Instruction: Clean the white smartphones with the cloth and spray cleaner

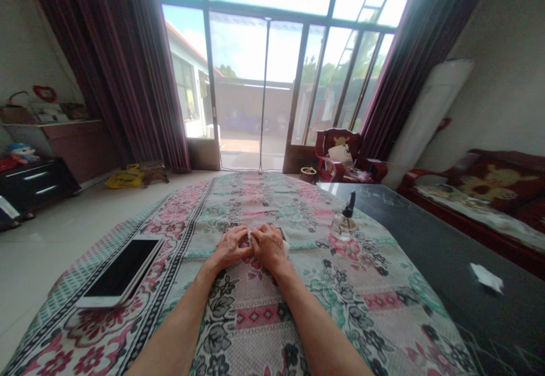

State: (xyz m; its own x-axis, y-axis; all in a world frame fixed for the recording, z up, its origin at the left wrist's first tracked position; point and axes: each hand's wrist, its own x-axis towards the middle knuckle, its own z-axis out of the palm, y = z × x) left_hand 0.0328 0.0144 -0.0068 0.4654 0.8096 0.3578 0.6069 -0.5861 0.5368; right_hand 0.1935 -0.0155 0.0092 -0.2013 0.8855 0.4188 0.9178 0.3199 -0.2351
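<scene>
My left hand (232, 244) and my right hand (269, 245) meet over the middle of the patterned tablecloth (255, 313). Fingers of both hands are bent and pinched together. A sliver of a small white thing (250, 236) shows between the fingertips; its kind is hidden. Just beyond my right hand, partly covered by it, lies a dark and white object (284, 238) that I cannot identify. To the right stands a clear glass bottle (343, 227) with a black top. A white tablet with a dark screen (123, 271) lies to the left, on top of another flat item.
A dark tabletop (409, 234) with a crumpled white tissue (486, 278) adjoins on the right. Beyond it are a wooden armchair (338, 154) and a red sofa (489, 188). Glass doors (255, 80) stand ahead between dark curtains. A yellow bag (124, 177) rests on the floor at left.
</scene>
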